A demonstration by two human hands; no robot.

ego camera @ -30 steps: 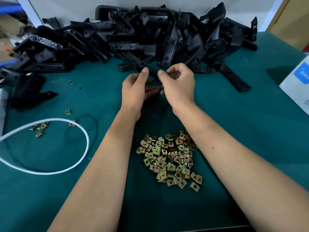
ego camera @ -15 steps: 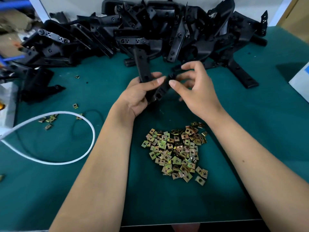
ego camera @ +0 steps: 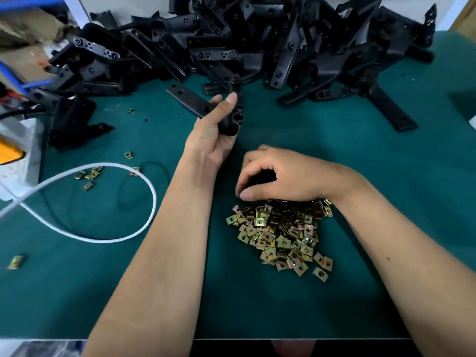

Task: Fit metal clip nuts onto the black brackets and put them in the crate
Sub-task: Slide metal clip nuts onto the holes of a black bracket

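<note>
I am holding one black bracket in my left hand, my fingers curled round its bend and my thumb lying up along its side, so that one flat arm with two holes is sticking out to the left, lifted off the green mat. My right hand is sitting at the far edge of the pile of clip nuts, fingers bent down and thumb tip pressing toward them just above the nearest pieces. I cannot tell whether I am already pinching a nut there, because my own fingers are hiding the spot.

The pile is lying loose on the mat between my forearms, a spread of small brass-coloured square clips, each with a hole in it. None of them are sitting in any tray or box. A few stray clip nuts are lying well to the left, inside and beside a loop of white cord, and one more is lying near the left edge.

The heap of brackets is stretching across the back of the mat, tangled and stacked on each other, also loose. No crate is showing itself to me. At the far left, cardboard and a yellow object are sitting partly out of view, too cut off to make out what they are holding.
</note>
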